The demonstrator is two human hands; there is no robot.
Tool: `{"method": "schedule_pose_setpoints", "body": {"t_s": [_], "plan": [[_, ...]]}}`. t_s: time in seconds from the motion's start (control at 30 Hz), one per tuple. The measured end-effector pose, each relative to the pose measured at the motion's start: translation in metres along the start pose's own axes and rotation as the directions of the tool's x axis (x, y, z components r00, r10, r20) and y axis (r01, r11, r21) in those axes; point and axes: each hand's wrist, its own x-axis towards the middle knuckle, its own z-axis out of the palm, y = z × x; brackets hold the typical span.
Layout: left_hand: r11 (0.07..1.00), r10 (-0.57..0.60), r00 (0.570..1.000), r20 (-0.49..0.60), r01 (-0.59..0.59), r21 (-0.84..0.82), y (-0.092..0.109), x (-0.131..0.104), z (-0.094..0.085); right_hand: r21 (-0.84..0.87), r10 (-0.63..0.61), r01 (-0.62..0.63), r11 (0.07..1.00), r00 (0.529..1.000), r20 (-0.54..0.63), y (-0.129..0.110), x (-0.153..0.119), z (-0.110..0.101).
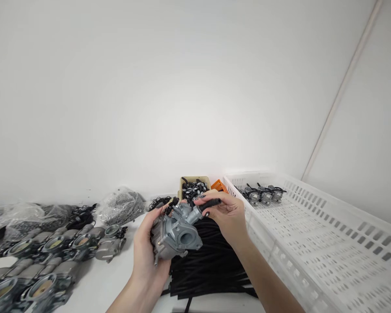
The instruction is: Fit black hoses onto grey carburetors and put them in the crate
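head view: worn on the person's head, above and left of the white crate (316,243) | faces forward and down, toward the wall (169,95) behind the crate | close range, crate's near end cut off by the lower-right frame edge

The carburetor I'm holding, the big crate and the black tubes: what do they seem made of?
The carburetor looks like matte grey cast metal, perhaps aluminium or zinc alloy, judging by its dull metallic sheen. The big crate seems white plastic, with moulded slots through its walls. The black tubes are probably rubber, maybe soft plastic: dark, smooth-looking and slightly bent.
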Motion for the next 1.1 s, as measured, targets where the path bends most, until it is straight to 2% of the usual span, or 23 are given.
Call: {"method": "schedule_pose_setpoints", "body": {"t_s": [0.1, 0.17, 0.2, 0.23, 0.3, 0.33, 0.37, 0.4, 0.43, 0.53, 0.6, 0.67, 0.73, 0.8, 0.87, 0.9, 0.93, 1.0, 1.03, 1.07, 1.1], "plan": [[0.996, -0.025, 0.999, -0.022, 0.023, -0.082, 0.011, 0.003, 0.000, -0.059, -0.003, 0.004, 0.998, 1.000, 0.016, -0.002, 0.001, -0.003], [0.989, 0.074, 0.997, -0.022, -0.076, -0.129, 0.022, 0.007, -0.003, -0.211, 0.054, -0.033, 0.977, 0.994, 0.094, -0.005, 0.000, -0.006], [0.978, 0.138, 0.990, -0.038, -0.142, -0.150, 0.029, 0.009, -0.005, -0.320, 0.128, -0.063, 0.945, 0.974, 0.186, -0.006, -0.001, -0.006], [0.966, 0.194, 0.979, -0.057, -0.200, -0.163, 0.035, 0.011, -0.007, -0.431, 0.225, -0.082, 0.899, 0.929, 0.293, -0.006, -0.004, -0.006], [0.947, 0.260, 0.960, -0.103, -0.274, -0.167, 0.048, 0.014, -0.011, -0.582, 0.398, -0.043, 0.812, 0.770, 0.499, 0.001, -0.015, -0.005], [0.943, 0.273, 0.954, -0.122, -0.291, -0.162, 0.054, 0.015, -0.013, -0.611, 0.432, -0.007, 0.792, 0.713, 0.552, 0.007, -0.023, -0.003], [0.941, 0.281, 0.950, -0.138, -0.301, -0.158, 0.058, 0.016, -0.015, -0.613, 0.426, 0.025, 0.790, 0.696, 0.578, 0.016, -0.034, 0.000], [0.938, 0.287, 0.946, -0.150, -0.309, -0.155, 0.062, 0.016, -0.017, -0.594, 0.388, 0.042, 0.803, 0.720, 0.575, 0.028, -0.046, 0.003], [0.936, 0.291, 0.944, -0.158, -0.314, -0.156, 0.064, 0.017, -0.018, -0.558, 0.336, 0.028, 0.829, 0.773, 0.538, 0.041, -0.060, 0.006], [0.927, 0.300, 0.941, -0.156, -0.326, -0.183, 0.066, 0.019, -0.019, -0.314, 0.238, -0.116, 0.942, 0.892, 0.384, 0.081, -0.102, 0.016], [0.925, 0.298, 0.944, -0.143, -0.323, -0.202, 0.065, 0.019, -0.018, -0.184, 0.246, -0.202, 0.962, 0.933, 0.264, 0.100, -0.124, 0.022], [0.927, 0.286, 0.948, -0.139, -0.311, -0.211, 0.063, 0.019, -0.017, -0.224, 0.260, -0.206, 0.952, 0.934, 0.244, 0.107, -0.132, 0.025], [0.933, 0.262, 0.955, -0.140, -0.288, -0.214, 0.062, 0.018, -0.016, -0.420, 0.288, -0.133, 0.898, 0.899, 0.330, 0.098, -0.124, 0.027], [0.938, 0.243, 0.959, -0.143, -0.270, -0.217, 0.060, 0.017, -0.015, -0.618, 0.351, 0.000, 0.786, 0.823, 0.446, 0.075, -0.102, 0.027], [0.939, 0.239, 0.961, -0.139, -0.265, -0.221, 0.059, 0.016, -0.015, -0.691, 0.394, 0.143, 0.709, 0.732, 0.556, 0.044, -0.074, 0.025], [0.937, 0.245, 0.960, -0.135, -0.270, -0.222, 0.058, 0.016, -0.015, -0.681, 0.386, 0.169, 0.713, 0.716, 0.582, 0.029, -0.060, 0.023], [0.936, 0.251, 0.959, -0.129, -0.274, -0.220, 0.057, 0.016, -0.015, -0.689, 0.370, 0.166, 0.705, 0.744, 0.557, 0.015, -0.048, 0.020], [0.937, 0.258, 0.959, -0.116, -0.278, -0.213, 0.056, 0.016, -0.016, -0.662, 0.278, 0.074, 0.746, 0.869, 0.409, -0.007, -0.030, 0.011], [0.938, 0.260, 0.959, -0.111, -0.278, -0.209, 0.056, 0.016, -0.016, -0.604, 0.180, 0.042, 0.796, 0.936, 0.302, -0.014, -0.025, 0.007], [0.940, 0.259, 0.960, -0.105, -0.275, -0.203, 0.055, 0.016, -0.016, -0.520, 0.061, 0.038, 0.853, 0.983, 0.173, -0.019, -0.022, 0.002], [0.942, 0.258, 0.961, -0.099, -0.273, -0.195, 0.054, 0.016, -0.016, -0.425, -0.067, 0.074, 0.902, 0.997, 0.031, -0.022, -0.021, -0.002]]}}
